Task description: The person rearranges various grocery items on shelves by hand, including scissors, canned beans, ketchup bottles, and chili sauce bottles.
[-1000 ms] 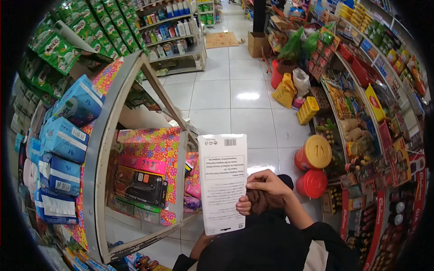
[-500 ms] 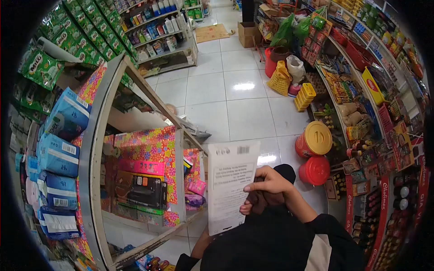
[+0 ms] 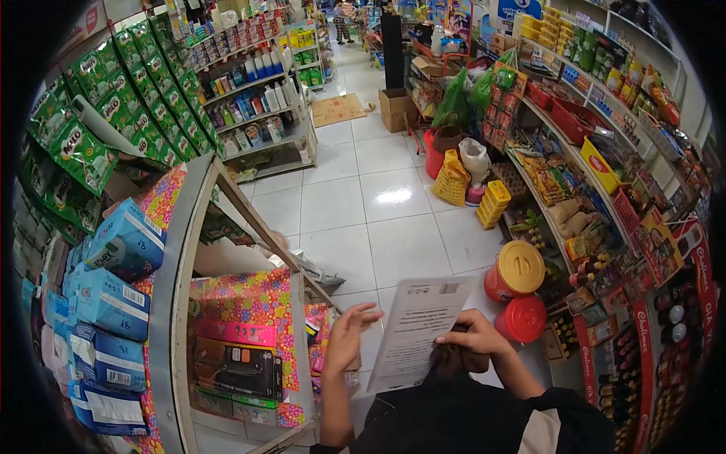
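Note:
A flat white packaging card [image 3: 420,329] with upside-down print and a barcode at its far edge is tilted in front of my body. My right hand [image 3: 475,338] pinches its right edge, thumb on the printed face. My left hand [image 3: 350,337] is raised just left of the card, fingers apart and holding nothing. What the card's other side looks like is hidden. Close to my left hand stands a shelf frame [image 3: 261,219] lined with flowery paper; inside it lie a black-and-brown package [image 3: 238,369] and a pink box [image 3: 236,333].
Blue packs [image 3: 113,303] are stacked on the left shelf, below hanging green Milo packets [image 3: 79,151]. Red tubs, one with a yellow lid [image 3: 520,267], stand on the tiled floor [image 3: 333,219] at right. Stocked shelves with bottles [image 3: 673,333] line the right side.
My left hand has come up from below the card and now shows open beside it. The card has tilted and shifted right, still in my right hand. The view has lifted.

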Tool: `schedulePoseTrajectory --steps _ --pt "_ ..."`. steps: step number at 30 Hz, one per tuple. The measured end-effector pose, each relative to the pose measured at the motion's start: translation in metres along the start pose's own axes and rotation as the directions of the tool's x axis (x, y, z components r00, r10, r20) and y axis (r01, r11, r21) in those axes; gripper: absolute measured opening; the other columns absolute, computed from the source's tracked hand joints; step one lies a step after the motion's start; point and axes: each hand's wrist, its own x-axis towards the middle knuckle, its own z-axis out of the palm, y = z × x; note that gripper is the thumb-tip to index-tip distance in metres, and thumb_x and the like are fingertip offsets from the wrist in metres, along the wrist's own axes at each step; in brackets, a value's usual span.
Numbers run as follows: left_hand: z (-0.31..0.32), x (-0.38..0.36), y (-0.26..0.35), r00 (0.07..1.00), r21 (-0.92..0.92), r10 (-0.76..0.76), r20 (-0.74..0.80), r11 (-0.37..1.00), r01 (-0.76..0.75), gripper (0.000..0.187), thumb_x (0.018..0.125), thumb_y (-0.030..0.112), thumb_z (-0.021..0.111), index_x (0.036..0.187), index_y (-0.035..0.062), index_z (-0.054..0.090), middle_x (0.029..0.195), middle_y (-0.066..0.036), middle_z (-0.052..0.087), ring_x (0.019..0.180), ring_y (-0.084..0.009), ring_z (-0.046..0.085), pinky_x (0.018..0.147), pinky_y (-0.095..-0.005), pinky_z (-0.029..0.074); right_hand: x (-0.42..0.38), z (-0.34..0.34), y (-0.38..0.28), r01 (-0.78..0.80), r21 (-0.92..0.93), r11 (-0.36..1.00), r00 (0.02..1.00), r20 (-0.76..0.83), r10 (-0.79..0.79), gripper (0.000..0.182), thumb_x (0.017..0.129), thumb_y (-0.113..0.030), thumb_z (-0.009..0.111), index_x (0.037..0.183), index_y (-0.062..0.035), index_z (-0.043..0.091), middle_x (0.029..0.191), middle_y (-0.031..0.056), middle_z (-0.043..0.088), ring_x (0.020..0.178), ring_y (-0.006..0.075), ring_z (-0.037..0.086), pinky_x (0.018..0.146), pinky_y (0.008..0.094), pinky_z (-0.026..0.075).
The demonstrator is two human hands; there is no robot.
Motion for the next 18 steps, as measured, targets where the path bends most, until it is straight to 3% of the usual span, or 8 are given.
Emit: schedulePoseTrajectory --steps 1,4,5,8,9,18 --pt "-0.005 -0.001 0.001 0.999 -0.019 0.047 0.0 0.999 -0.047 0.049 0.088 0.041 0.043 0.113 -0.0005 0.045 0.101 -0.013 0.057 0.1 -0.019 0.052 0.087 -0.0322 0.04 0.001 0.002 -0.001 -0.016 -0.014 1.0 1.0 -0.006 0.016 0.025 0.076 -0.009 0.062 0.099 0.0019 0.059 0.094 0.0095 0.063 0.09 0.0151 0.056 0.082 0.0286 0.043" --pt "0.014 -0.015 0.011 0.989 0.153 0.079 0.127 0.983 -0.099 0.052 0.082 0.038 0.056 0.114 -0.0012 0.043 0.1 -0.013 0.059 0.101 -0.0184 0.051 0.087 -0.0316 0.039 0.009 0.008 0.004 0.036 -0.04 0.999 0.999 -0.019 -0.037 0.025 0.077 -0.008 0.062 0.099 0.0028 0.059 0.095 0.0093 0.062 0.09 0.0147 0.055 0.081 0.0286 0.043" --pt "0.025 -0.018 0.02 0.977 0.337 0.209 0.041 0.918 -0.21 0.05 0.076 0.029 0.066 0.11 -0.0017 0.046 0.096 -0.012 0.06 0.096 -0.0179 0.054 0.084 -0.0301 0.042 0.012 0.008 0.005 0.01 -0.01 1.0 1.0 -0.003 -0.01 0.028 0.076 -0.008 0.063 0.1 0.0031 0.058 0.095 0.0095 0.062 0.09 0.0145 0.055 0.081 0.0287 0.043" --pt "0.036 -0.013 0.013 0.986 0.268 0.077 -0.148 0.963 -0.035 0.044 0.073 0.022 0.069 0.105 -0.0024 0.049 0.094 -0.012 0.06 0.09 -0.0175 0.056 0.079 -0.0294 0.044 0.018 0.008 0.007 -0.052 0.037 0.998 0.998 0.02 0.051 0.032 0.073 -0.007 0.065 0.101 0.0037 0.058 0.097 0.0098 0.061 0.09 0.0148 0.055 0.081 0.0285 0.043" --pt "0.037 -0.012 0.003 0.982 0.102 0.096 -0.165 0.992 -0.079 0.04 0.074 0.02 0.069 0.1 -0.0031 0.051 0.093 -0.012 0.06 0.085 -0.017 0.057 0.075 -0.0288 0.046 0.019 0.008 0.005 -0.067 0.07 0.995 0.997 0.028 0.066 0.033 0.072 -0.007 0.066 0.101 0.004 0.057 0.097 0.0099 0.061 0.09 0.0151 0.055 0.082 0.0287 0.043" --pt "0.023 -0.013 -0.01 0.984 -0.19 0.112 -0.139 0.972 -0.138 0.031 0.076 0.01 0.066 0.1 -0.0036 0.052 0.096 -0.01 0.059 0.089 -0.0163 0.056 0.079 -0.0276 0.043 0.034 0.015 0.016 -0.178 0.458 0.871 0.981 0.153 0.12 0.047 0.06 -0.004 0.072 0.103 0.0069 0.055 0.099 0.0105 0.059 0.092 0.0176 0.054 0.084 0.0305 0.042"
